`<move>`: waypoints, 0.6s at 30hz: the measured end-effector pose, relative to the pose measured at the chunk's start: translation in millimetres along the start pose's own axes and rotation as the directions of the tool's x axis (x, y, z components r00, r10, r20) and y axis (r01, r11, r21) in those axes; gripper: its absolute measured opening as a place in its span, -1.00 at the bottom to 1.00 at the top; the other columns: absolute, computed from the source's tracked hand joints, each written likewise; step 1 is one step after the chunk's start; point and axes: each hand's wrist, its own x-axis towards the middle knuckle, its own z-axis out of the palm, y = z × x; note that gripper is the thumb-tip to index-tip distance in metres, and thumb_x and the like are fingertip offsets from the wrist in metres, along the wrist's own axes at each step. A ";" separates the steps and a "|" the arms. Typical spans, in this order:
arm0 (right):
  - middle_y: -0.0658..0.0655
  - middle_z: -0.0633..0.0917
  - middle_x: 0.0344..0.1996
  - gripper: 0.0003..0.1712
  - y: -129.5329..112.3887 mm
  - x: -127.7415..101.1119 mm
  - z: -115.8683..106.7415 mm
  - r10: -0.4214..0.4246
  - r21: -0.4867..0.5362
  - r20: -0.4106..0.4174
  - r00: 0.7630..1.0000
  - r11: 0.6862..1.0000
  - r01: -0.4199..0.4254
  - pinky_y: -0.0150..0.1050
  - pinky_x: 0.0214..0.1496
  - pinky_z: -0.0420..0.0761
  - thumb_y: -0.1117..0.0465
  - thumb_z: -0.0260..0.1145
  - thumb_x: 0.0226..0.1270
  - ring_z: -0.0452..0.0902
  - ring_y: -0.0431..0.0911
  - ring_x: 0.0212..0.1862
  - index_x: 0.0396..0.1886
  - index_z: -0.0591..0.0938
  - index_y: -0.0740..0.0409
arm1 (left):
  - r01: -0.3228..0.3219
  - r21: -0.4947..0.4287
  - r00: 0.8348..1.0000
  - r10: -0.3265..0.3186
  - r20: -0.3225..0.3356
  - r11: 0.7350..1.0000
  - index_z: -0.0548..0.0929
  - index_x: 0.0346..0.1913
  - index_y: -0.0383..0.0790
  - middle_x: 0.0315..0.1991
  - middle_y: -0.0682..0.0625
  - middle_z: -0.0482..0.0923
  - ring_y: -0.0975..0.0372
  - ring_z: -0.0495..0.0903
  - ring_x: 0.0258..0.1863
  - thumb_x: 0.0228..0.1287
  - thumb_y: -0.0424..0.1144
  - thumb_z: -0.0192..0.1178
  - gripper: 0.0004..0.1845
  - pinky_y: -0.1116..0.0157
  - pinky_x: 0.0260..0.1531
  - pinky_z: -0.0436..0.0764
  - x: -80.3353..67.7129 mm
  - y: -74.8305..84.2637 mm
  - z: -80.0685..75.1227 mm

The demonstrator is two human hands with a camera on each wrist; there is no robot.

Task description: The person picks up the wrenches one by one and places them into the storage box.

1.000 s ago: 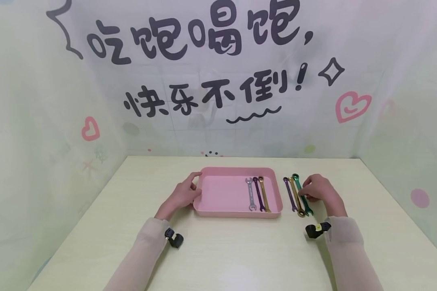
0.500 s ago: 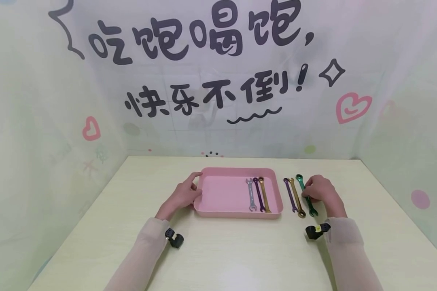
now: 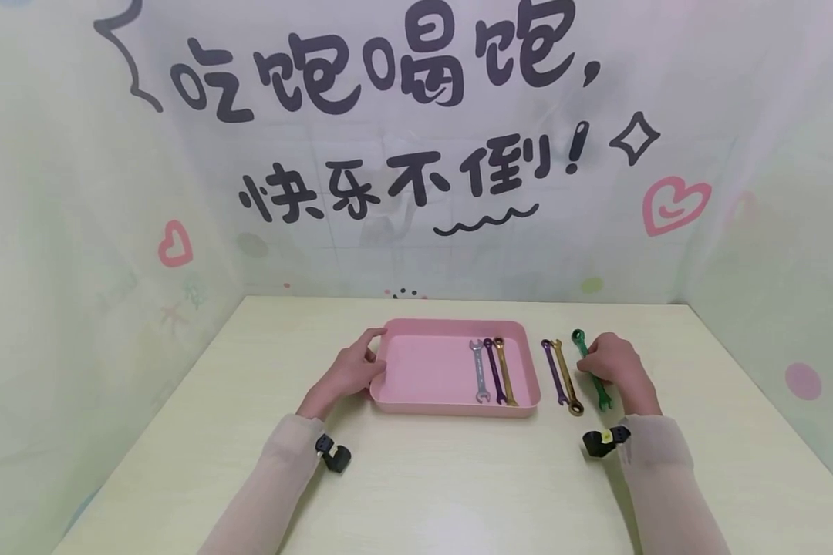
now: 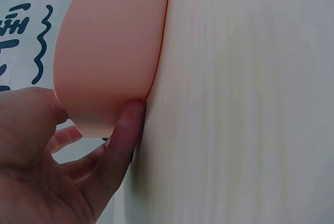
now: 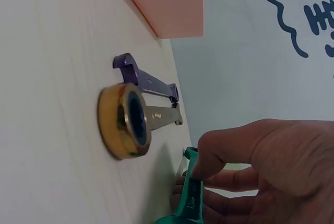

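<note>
My left hand (image 3: 350, 368) grips the left end of a pink tray (image 3: 423, 370), its thumb pressing low on the tray wall (image 4: 112, 36) in the left wrist view. Between thumb and fingers, my right hand (image 3: 612, 362) pinches a green ratcheting wrench (image 3: 602, 393) near its middle. That wrench (image 5: 190, 200) slants in the right wrist view, fingers partly hidden behind it. To its left on the table lie a purple wrench (image 3: 557, 374) and a gold ratcheting wrench (image 3: 566, 378), side by side.
Inside the tray's right part a silver open-end wrench (image 3: 480, 374), a purple wrench (image 3: 494, 374) and a gold wrench (image 3: 507, 374) lie in a row. A printed white curtain (image 3: 319, 254) hangs behind the pale wooden table (image 3: 430, 478).
My right hand has drawn the green wrench rightward, away from the gold one, widening the gap between them. The left hand and tray stay in place.
</note>
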 end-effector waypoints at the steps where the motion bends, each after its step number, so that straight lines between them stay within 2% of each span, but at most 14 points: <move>1: 0.16 0.57 -0.49 -0.79 0.4 0.0 -0.2 -0.001 0.001 -0.005 1.000 1.000 0.001 -0.28 -0.44 0.47 0.25 0.30 0.24 0.49 -0.07 -0.46 -0.33 0.62 0.38 | -0.001 -0.001 1.000 0.001 0.001 1.000 0.19 0.61 0.04 -0.12 -0.18 0.56 0.13 0.62 -0.44 0.41 -0.29 0.14 -0.26 0.31 -0.49 0.63 0.3 0.0 -0.1; 8: 0.26 0.61 -0.39 -0.74 1.5 -0.4 -1.4 0.000 0.016 -0.019 1.000 1.000 0.000 -0.27 -0.43 0.49 0.29 0.25 0.25 0.51 -0.03 -0.42 -0.22 0.63 0.46 | -0.014 0.009 1.000 0.014 -0.006 1.000 0.19 0.61 0.02 -0.13 -0.18 0.56 0.13 0.61 -0.45 0.41 -0.30 0.13 -0.26 0.30 -0.50 0.62 1.6 0.5 -0.4; 15: 0.19 0.58 -0.47 -0.79 3.8 1.0 -1.6 -0.011 0.038 -0.008 1.000 0.999 0.011 -0.28 -0.46 0.48 0.31 0.17 0.23 0.47 -0.06 -0.48 -0.31 0.64 0.41 | -0.005 0.014 1.000 0.006 -0.004 1.000 0.19 0.61 0.04 -0.13 -0.18 0.55 0.14 0.61 -0.46 0.41 -0.30 0.12 -0.26 0.31 -0.51 0.62 0.3 0.5 0.7; 18: 0.20 0.61 -0.45 -0.76 2.9 1.0 -3.7 -0.016 0.055 0.007 1.000 0.998 0.016 -0.29 -0.43 0.51 0.31 0.17 0.25 0.48 -0.07 -0.46 -0.28 0.66 0.44 | -0.005 0.009 1.000 0.005 -0.004 1.000 0.18 0.61 0.03 -0.14 -0.19 0.55 0.13 0.61 -0.46 0.41 -0.31 0.12 -0.26 0.30 -0.52 0.63 -0.8 0.1 0.6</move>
